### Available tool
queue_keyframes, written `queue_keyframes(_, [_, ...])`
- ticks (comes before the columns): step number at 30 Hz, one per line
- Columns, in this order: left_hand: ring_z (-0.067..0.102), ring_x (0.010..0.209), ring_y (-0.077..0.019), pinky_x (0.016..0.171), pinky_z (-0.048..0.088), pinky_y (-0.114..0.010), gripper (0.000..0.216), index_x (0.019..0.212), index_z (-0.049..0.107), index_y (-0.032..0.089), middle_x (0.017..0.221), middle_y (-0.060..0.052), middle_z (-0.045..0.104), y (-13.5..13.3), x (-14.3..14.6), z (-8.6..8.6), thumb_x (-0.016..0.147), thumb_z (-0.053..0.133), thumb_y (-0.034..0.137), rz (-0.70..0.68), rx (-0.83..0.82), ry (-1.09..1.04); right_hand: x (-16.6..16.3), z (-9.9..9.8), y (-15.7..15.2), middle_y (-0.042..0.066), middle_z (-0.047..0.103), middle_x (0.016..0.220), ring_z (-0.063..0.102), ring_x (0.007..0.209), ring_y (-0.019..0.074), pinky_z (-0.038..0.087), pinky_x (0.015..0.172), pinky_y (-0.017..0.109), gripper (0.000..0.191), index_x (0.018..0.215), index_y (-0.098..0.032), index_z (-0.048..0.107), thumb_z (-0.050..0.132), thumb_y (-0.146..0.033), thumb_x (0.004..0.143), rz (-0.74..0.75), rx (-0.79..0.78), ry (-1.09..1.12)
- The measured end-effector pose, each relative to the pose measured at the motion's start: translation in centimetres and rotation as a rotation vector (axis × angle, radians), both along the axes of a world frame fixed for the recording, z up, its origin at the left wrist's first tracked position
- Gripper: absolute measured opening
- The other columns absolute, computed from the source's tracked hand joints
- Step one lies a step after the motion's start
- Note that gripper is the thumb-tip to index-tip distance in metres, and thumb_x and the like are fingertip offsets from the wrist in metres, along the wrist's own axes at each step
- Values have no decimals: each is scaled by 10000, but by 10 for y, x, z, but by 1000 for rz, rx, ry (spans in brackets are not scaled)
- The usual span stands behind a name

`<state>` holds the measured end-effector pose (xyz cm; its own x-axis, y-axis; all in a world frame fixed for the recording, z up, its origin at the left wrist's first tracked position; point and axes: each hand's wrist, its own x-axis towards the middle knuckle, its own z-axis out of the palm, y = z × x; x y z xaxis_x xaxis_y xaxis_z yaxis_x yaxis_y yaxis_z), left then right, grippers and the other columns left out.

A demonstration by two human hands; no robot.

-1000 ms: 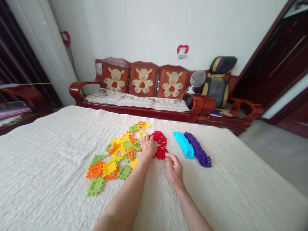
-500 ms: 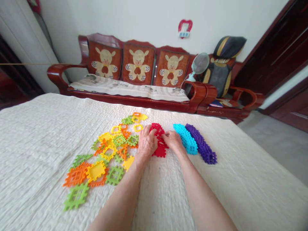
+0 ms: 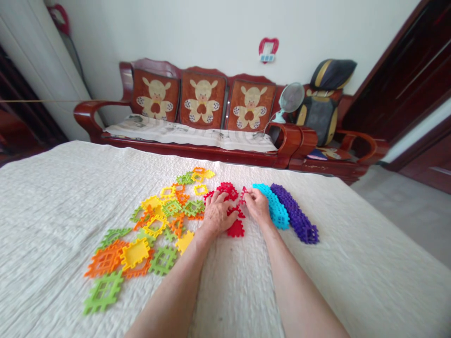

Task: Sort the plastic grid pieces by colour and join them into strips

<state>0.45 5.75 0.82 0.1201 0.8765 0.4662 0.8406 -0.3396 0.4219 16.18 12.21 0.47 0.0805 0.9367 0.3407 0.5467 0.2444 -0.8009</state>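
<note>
My left hand lies with fingers spread over a group of red interlocking plastic tiles, covering part of them. Between the thumb and fingers of my right hand is a small red tile, tilted up at the right side of the red group. Just right of that hand stands a row of light blue tiles, packed close together. A row of purple tiles runs alongside it. To the left of my left hand, yellow tiles, orange tiles and green tiles lie loosely mixed.
A white quilted cloth covers the table. Behind its far edge is a wooden sofa with bear-patterned cushions. A small fan and a chair with a massage cushion stand at the back right.
My right hand has drawn a small red tile up and away from the red group. My left hand has spread over the red tiles, some now showing to its left. The view has tilted slightly.
</note>
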Motion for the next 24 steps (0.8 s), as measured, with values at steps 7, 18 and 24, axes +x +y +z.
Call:
queue_keyframes(7, [625, 954, -183, 893, 489, -326, 89, 804, 675, 170, 1023, -100, 674, 15, 1, -5, 785, 615, 234, -74, 229, -365, -9, 2, -11, 35, 678, 806, 618, 733, 181, 478, 721, 296, 269, 901, -189, 592, 527, -396, 742, 127, 92, 218])
queue_keyframes(18, [622, 751, -149, 691, 459, -243, 255, 876, 705, 220, 817, -35, 681, 2, 4, 12, 892, 492, 360, 156, 14, -232, -17, 11, -13, 34, 675, 882, 611, 786, 181, 489, 643, 266, 310, 955, -196, 609, 515, -426, 769, 311, -92, 452])
queue_keyframes(24, [633, 804, -153, 756, 478, -257, 246, 1042, 667, 189, 919, -56, 693, 7, 4, 10, 871, 500, 250, 134, 76, -344, -21, 21, -22, 34, 687, 980, 621, 855, 183, 487, 765, 297, 369, 1063, -190, 612, 562, -296, 714, 566, -213, 566])
